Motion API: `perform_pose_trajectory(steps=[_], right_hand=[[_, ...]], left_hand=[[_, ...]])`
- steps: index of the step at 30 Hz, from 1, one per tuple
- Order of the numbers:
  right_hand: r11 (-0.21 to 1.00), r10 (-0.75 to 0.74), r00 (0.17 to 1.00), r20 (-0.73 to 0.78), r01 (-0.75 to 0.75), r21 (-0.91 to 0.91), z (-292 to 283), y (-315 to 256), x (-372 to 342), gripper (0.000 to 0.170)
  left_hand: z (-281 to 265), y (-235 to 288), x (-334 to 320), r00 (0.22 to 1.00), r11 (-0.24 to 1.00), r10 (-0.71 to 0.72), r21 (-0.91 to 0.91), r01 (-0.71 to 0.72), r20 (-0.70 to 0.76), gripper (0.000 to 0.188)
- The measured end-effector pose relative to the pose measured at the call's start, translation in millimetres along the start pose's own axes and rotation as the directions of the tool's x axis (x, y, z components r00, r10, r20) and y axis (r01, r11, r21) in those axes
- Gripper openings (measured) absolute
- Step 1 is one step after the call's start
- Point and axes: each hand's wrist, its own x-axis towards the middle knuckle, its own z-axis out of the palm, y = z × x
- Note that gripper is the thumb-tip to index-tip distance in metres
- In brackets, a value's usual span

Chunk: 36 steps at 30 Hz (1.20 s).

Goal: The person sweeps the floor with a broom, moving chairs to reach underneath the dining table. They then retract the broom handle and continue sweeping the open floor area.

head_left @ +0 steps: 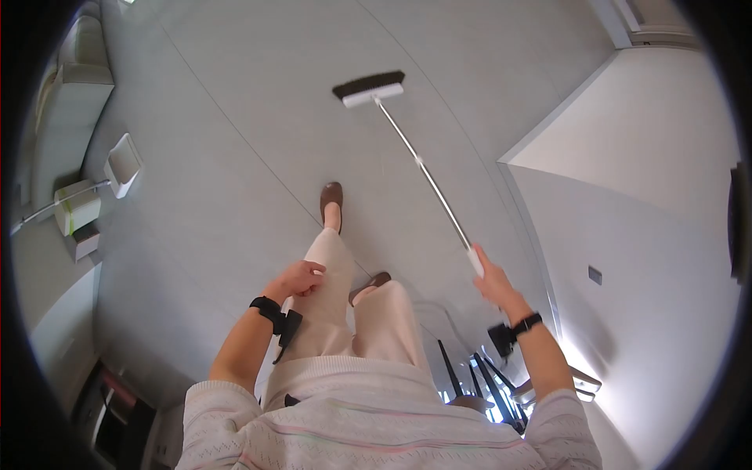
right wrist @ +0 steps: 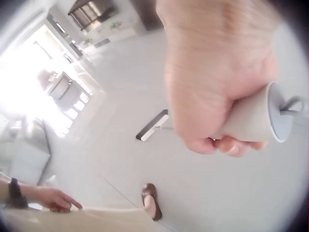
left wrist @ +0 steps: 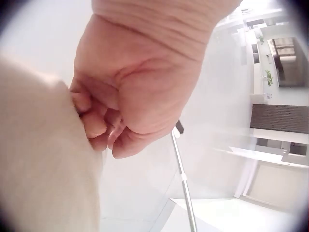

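Note:
My right hand (head_left: 497, 286) grips the pale end of a long-handled broom (head_left: 427, 174). In the right wrist view the fingers wrap round its grey grip (right wrist: 251, 113), which ends in a hanging loop. The handle reaches away to a white broom head with dark bristles (head_left: 370, 84), down on the grey floor. My left hand (head_left: 299, 280) holds nothing and hangs beside the trouser leg (head_left: 333, 254), its fingers loosely curled near the cloth, as the left wrist view shows.
A white long-handled dustpan (head_left: 123, 166) is at the left, close to boxes (head_left: 77, 207) and a sofa (head_left: 74, 110). To the right rises a white wall (head_left: 627, 204). Dark chair legs (head_left: 489, 384) are near my right side. One brown shoe (head_left: 332, 196) is forward.

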Motion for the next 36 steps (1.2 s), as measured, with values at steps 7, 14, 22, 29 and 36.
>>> perform_pose_trajectory(steps=[7, 14, 22, 29, 36], right_hand=[[0.985, -0.139, 0.986, -0.094, 0.148, 0.091, -73.5, -132.4, 109.3, 0.071], [0.991, 0.022, 0.998, -0.06, -0.03, -0.129, -107.2, -20.9, 12.2, 0.076], [0.975, 0.049, 0.998, 0.034, -0.04, -0.217, -148.1, 10.0, 36.3, 0.077], [0.963, -0.201, 0.975, 0.093, 0.215, -0.162, -244.2, -112.1, 212.9, 0.073], [0.931, -0.337, 0.935, 0.112, 0.349, -0.107, -298.8, -251.9, 256.0, 0.07]], left_hand=[[-58.0, 21.8, -9.5, 0.993, 0.989, 0.014, 0.15, 0.004, -0.121, 0.041], [-92.3, 27.5, -26.7, 0.966, 0.998, 0.007, 0.066, 0.01, -0.259, 0.041], [-41.6, 20.9, -23.8, 0.945, 0.988, -0.153, -0.043, 0.147, -0.29, 0.041], [15.3, 114.8, 12.4, 0.935, 0.982, -0.169, -0.141, 0.13, -0.312, 0.039], [48.1, 142.2, 27.2, 0.898, 0.939, -0.147, -0.344, -0.005, -0.414, 0.038]])
